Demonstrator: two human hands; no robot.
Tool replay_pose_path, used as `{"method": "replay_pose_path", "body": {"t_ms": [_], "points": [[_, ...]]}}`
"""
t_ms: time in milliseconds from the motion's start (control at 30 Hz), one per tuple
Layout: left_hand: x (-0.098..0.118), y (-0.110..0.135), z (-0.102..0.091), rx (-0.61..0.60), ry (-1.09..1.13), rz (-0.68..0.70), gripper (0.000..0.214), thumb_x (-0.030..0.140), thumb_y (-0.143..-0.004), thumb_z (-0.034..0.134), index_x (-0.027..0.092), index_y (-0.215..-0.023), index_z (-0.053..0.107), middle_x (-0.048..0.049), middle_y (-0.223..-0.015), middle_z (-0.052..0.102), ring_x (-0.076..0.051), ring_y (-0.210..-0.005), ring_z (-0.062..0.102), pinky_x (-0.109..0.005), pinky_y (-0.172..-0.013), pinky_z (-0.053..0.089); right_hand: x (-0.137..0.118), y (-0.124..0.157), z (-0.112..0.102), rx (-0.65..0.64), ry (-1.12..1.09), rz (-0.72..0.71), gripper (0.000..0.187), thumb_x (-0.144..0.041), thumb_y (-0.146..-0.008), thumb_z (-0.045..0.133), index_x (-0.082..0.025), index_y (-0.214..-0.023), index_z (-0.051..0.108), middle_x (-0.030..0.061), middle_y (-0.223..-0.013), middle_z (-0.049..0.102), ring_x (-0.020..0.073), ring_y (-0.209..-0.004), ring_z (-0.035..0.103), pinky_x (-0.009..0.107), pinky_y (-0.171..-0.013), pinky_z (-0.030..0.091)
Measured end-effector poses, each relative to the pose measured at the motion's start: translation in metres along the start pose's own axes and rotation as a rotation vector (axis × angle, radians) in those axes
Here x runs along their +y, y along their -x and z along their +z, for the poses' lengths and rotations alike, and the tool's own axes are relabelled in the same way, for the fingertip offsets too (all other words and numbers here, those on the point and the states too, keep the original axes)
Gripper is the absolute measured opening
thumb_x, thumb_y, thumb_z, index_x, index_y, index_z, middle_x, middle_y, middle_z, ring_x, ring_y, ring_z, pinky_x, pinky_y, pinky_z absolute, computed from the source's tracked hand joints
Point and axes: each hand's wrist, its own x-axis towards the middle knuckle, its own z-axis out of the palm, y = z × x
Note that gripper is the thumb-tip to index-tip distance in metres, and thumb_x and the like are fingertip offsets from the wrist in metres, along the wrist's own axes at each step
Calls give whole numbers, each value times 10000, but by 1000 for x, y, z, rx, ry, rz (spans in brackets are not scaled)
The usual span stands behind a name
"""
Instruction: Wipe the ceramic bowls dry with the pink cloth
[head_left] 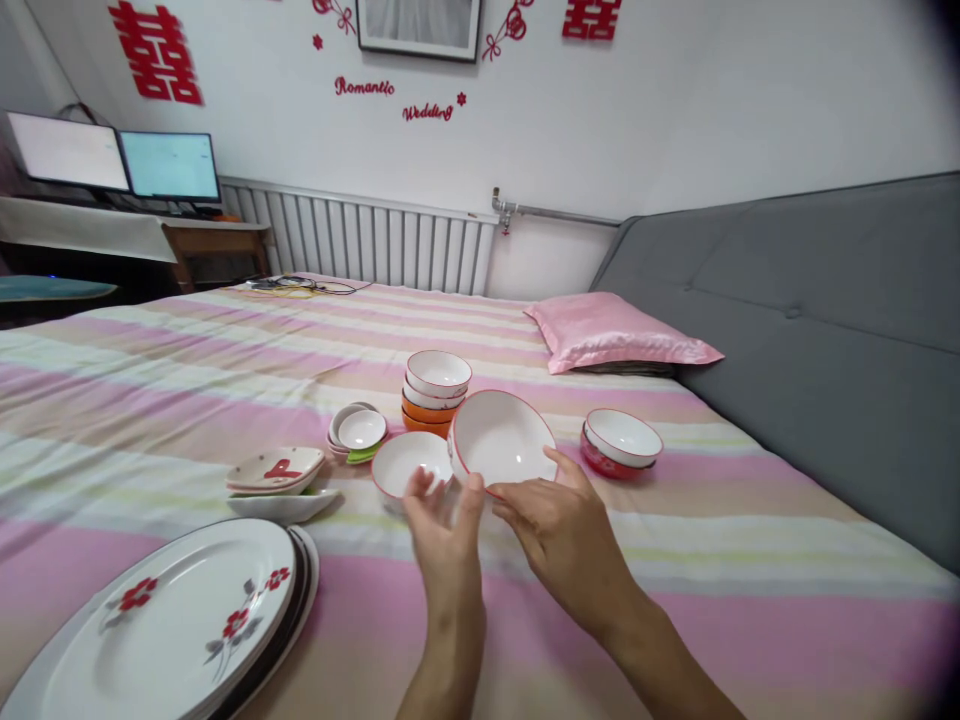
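Observation:
My right hand (559, 530) grips the near rim of a white bowl with a red rim (501, 440), tilted so its inside faces me. My left hand (446, 525) is just left of it, fingers loosely spread and slightly blurred, its fingertips touching or nearly touching the bowl's lower edge. Behind my left hand a second white bowl (409, 462) rests on the striped bed cover (187, 400).
A stack of bowls, orange at the bottom (436, 392), stands behind. Small saucers (358, 431), flat dishes (276, 472), and a stack of large flowered plates (180, 625) lie left. Red-and-white bowls (621, 442) sit right; a pink pillow (619, 332) and grey headboard (825, 330) beyond.

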Motion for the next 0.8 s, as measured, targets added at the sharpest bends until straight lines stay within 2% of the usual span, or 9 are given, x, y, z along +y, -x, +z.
{"method": "replay_pose_path", "body": {"t_ms": [100, 200, 267, 333, 400, 467, 567, 667, 800], "points": [[-11, 14, 10, -309, 197, -411, 471, 460, -686, 744, 170, -1005, 555, -55, -937, 617, -166, -782, 614, -242, -629, 462, 3, 20, -4, -59, -10, 14, 301, -96, -865, 470, -280, -950, 693, -21, -761, 740, 152, -671, 674, 483, -1103, 238], [-19, 17, 15, -293, 288, -546, 338, 371, -644, 771, 138, -772, 562, 19, -625, 556, -101, -529, 526, -205, -481, 393, 10, 31, 1, -142, -63, 34, 349, -76, -845, 472, -315, -952, 703, -27, -765, 736, 169, -765, 684, 505, -1118, 209], [-24, 15, 17, -211, 314, -546, 253, 276, -636, 744, 132, -757, 575, 11, -632, 573, -103, -546, 538, -197, -479, 410, 20, 33, -1, -142, -141, 58, 317, -125, -850, 510, -325, -1016, 691, -12, -899, 745, 212, -961, 663, 515, -1097, 253], [-29, 10, 18, -168, 332, -513, 230, 220, -657, 682, 138, -862, 617, -35, -795, 649, -143, -683, 604, -216, -542, 478, 36, 35, -10, -82, -227, 133, 288, -215, -849, 551, -306, -1100, 661, 22, -1081, 712, 246, -1110, 600, 475, -1026, 371], [-32, 6, 18, -115, 310, -458, 274, 204, -684, 651, 184, -956, 627, -48, -966, 669, -183, -852, 625, -238, -608, 522, 57, 37, -21, 51, -257, 329, 274, -250, -845, 530, -262, -1089, 654, 56, -1118, 692, 241, -1052, 625, 404, -909, 475], [-34, 3, 18, -90, 262, -452, 304, 206, -695, 647, 217, -999, 626, -46, -1049, 662, -210, -950, 614, -254, -629, 539, 77, 43, -29, 114, -196, 474, 249, -206, -827, 478, -240, -989, 663, 60, -1034, 705, 238, -974, 649, 392, -847, 504], [-36, 0, 18, -89, 230, -452, 343, 214, -697, 638, 225, -1040, 618, -63, -1075, 657, -253, -1027, 601, -290, -662, 559, 99, 54, -25, -83, -152, 386, 420, -87, -731, 470, -265, -1073, 636, 54, -1185, 638, 234, -1140, 569, 412, -950, 459], [-36, -1, 17, -89, 221, -435, 358, 209, -696, 628, 233, -1053, 610, -60, -1076, 655, -259, -1060, 594, -294, -670, 564, 109, 60, -5, -292, -113, 297, 798, -5, -593, 519, -308, -1331, 475, 65, -1456, 411, 257, -1370, 330, 451, -1065, 356], [-34, -1, 18, -72, 205, -435, 355, 207, -691, 626, 234, -1045, 611, -53, -1081, 649, -255, -1057, 593, -289, -663, 563, 114, 57, 25, -304, -125, 282, 853, 12, -601, 486, -280, -1397, 396, 87, -1510, 330, 251, -1413, 244, 480, -1114, 278]]}}
